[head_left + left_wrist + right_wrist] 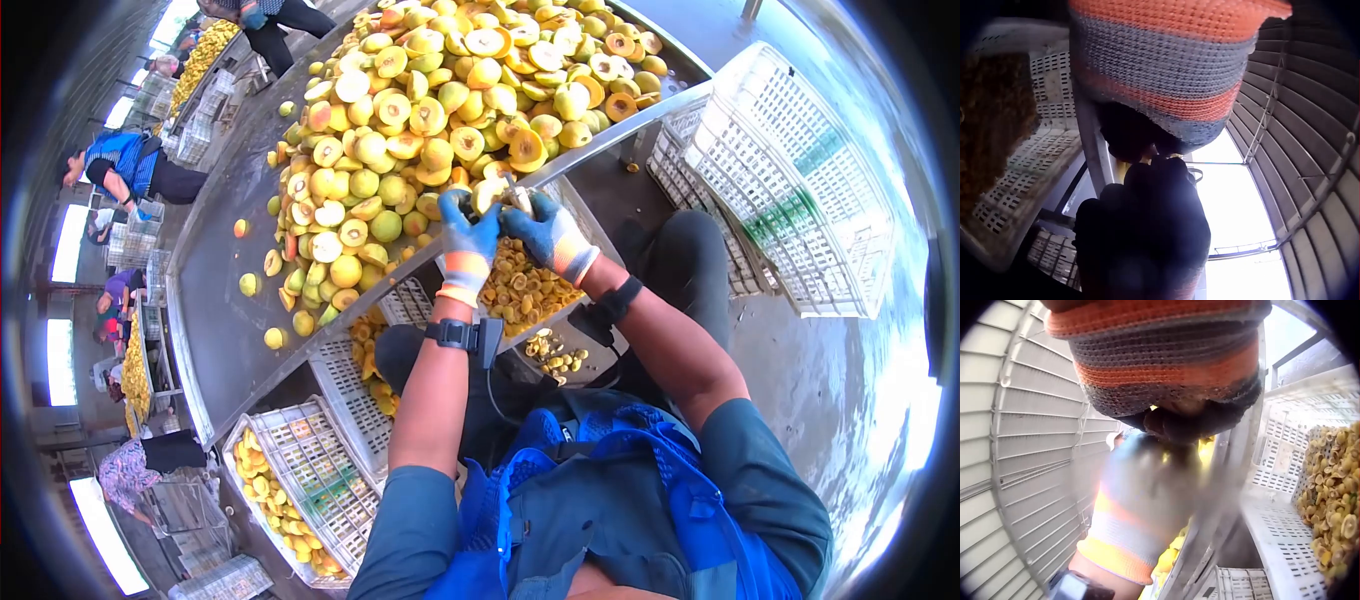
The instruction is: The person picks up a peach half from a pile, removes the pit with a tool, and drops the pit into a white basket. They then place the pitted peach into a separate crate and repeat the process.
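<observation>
In the head view both gloved hands meet over the near edge of a metal table. My left hand grips a yellow peach half between thumb and fingers. Close against it, my right hand has its fingers curled round a small slim tool, mostly covered by the glove; I cannot tell its exact kind. A large heap of halved peaches lies just beyond the hands. In both wrist views the gloves hide most of the work.
Below the hands stands a crate of small cut pieces. Another crate with yellow fruit sits at lower left. Stacked white crates stand on the right on wet floor. Several people work at other tables along the left, one in a blue vest.
</observation>
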Demonstrator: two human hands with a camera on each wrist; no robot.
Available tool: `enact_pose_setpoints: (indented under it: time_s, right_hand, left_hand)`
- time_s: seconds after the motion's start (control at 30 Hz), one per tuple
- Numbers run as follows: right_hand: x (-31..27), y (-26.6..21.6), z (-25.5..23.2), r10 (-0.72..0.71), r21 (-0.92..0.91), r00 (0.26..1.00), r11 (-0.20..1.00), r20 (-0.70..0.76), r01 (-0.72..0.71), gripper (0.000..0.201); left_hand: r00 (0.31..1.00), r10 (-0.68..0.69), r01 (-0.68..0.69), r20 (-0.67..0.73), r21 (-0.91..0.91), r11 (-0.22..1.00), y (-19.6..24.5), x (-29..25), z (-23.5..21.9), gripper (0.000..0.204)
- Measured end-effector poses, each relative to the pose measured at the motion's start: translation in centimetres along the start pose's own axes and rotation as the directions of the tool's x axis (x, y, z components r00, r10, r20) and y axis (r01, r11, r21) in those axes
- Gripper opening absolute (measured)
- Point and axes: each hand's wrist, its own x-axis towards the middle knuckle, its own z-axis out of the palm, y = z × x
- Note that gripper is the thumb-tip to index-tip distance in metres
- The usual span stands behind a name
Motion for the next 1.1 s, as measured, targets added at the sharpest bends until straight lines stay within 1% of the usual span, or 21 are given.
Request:
enact_pose_setpoints:
  time_s: [0.03,0.07,0.1,0.13,0.2,0.23,0.33,0.37,0.47,0.5,0.6,0.63,0.73,0.77,0.8,0.87,0.9,0.93,0.97,1.07,1.1]
  right_hand:
    - [-0.5,0.3,0.1,-0.061,-0.015,0.998,0.998,-0.013,0.061,0.045]
    - [-1.2,0.4,0.1,-0.122,-0.031,0.992,0.992,-0.026,0.121,0.043]
    - [-1.8,0.5,0.1,-0.183,-0.049,0.982,0.982,-0.039,0.181,0.042]
    - [-2.4,0.6,0.1,-0.194,-0.077,0.981,0.978,-0.017,0.192,0.042]
    - [-3.9,0.6,0.6,-0.205,-0.133,0.978,0.969,0.029,0.207,0.042]
    - [-4.5,0.5,0.7,-0.256,-0.223,0.965,0.939,0.053,0.261,0.039]
    - [-5.7,0.9,0.8,-0.184,-0.42,0.969,0.876,0.164,0.238,0.037]
    - [-6.2,1.2,1.2,-0.313,-0.472,0.932,0.804,0.182,0.362,0.033]
    - [-7.1,1.4,1.8,-0.476,-0.485,0.853,0.706,0.215,0.516,0.029]
    - [-7.1,1.6,1.9,-0.625,-0.532,0.741,0.552,0.245,0.642,0.028]
    - [-8.2,1.5,2.0,-0.419,-0.442,0.889,0.773,0.183,0.455,0.027]
    - [-8.5,1.3,1.9,-0.376,-0.448,0.91,0.793,0.173,0.412,0.023]
    - [-9.4,0.7,1.5,-0.42,-0.382,0.851,0.765,0.314,0.519,0.018]
    - [-9.6,0.8,1.1,-0.355,-0.345,0.864,0.81,0.356,0.475,0.019]
    - [-10.1,0.8,1.2,-0.351,-0.204,0.879,0.881,0.322,0.426,0.022]
    - [-11.0,-0.1,1.0,-0.203,-0.191,0.956,0.951,0.21,0.244,0.024]
    - [-10.8,0.5,0.6,-0.216,-0.262,0.953,0.927,0.211,0.268,0.025]
    - [-10.8,0.4,0.5,-0.253,-0.262,0.939,0.914,0.234,0.311,0.027]
    - [-10.6,0.6,0.8,-0.215,-0.295,0.938,0.909,0.273,0.294,0.029]
    - [-11.1,-0.6,1.4,-0.111,-0.417,0.923,0.868,0.37,0.271,0.035]
    - [-11.3,-1.3,1.7,-0.076,-0.46,0.914,0.846,0.398,0.27,0.037]
  left_hand:
    - [0.97,-0.226,0.241,0.083,-0.299,0.923,0.1,-1.1,-0.6,0.047]
    - [0.965,-0.243,0.258,0.103,-0.563,0.785,-1.4,-2.1,-0.7,0.046]
    - [0.958,-0.252,0.278,0.139,-0.677,0.682,0.0,-3.7,-1.1,0.042]
    - [0.95,-0.256,0.295,0.177,-0.775,0.559,1.4,-5.4,-1.6,0.039]
    - [0.942,-0.264,0.317,0.207,-0.809,0.494,1.4,-7.7,-2.0,0.037]
    - [0.938,-0.266,0.325,0.221,-0.825,0.463,1.5,-8.6,-2.3,0.037]
    - [0.913,-0.299,0.342,0.276,-0.919,0.194,2.9,-10.1,-2.7,0.048]
    - [0.911,-0.306,0.334,0.276,-0.93,0.156,2.8,-10.6,-2.8,0.048]
    - [0.913,-0.257,0.381,0.317,-0.889,0.255,2.6,-11.2,-3.1,0.046]
    - [0.911,-0.24,0.396,0.335,-0.872,0.287,2.5,-11.3,-3.1,0.045]
    - [0.919,-0.282,0.357,0.276,-0.885,0.299,2.2,-12.8,-3.1,0.044]
    - [0.915,-0.304,0.355,0.265,-0.887,0.296,2.1,-12.9,-3.1,0.041]
    - [0.883,-0.351,0.425,0.31,-0.846,0.322,1.4,-12.8,-3.4,0.042]
    - [0.865,-0.463,0.374,0.193,-0.863,0.339,4.0,-13.0,-3.3,0.05]
    - [0.878,-0.431,0.353,0.206,-0.888,0.294,4.1,-12.7,-3.9,0.049]
    - [0.827,-0.521,0.362,0.209,-0.908,0.209,4.3,-12.5,-4.7,0.048]
    - [0.824,-0.535,0.347,0.186,-0.912,0.217,4.4,-12.5,-5.0,0.046]
    - [0.821,-0.547,0.333,0.164,-0.916,0.224,4.7,-12.5,-5.0,0.043]
    - [0.817,-0.558,0.321,0.146,-0.919,0.23,4.8,-12.5,-5.0,0.041]
    - [0.899,-0.408,0.295,0.158,-0.907,0.299,4.8,-12.7,-4.9,0.04]
    - [0.895,-0.427,0.282,0.127,-0.903,0.324,5.3,-12.8,-4.7,0.037]
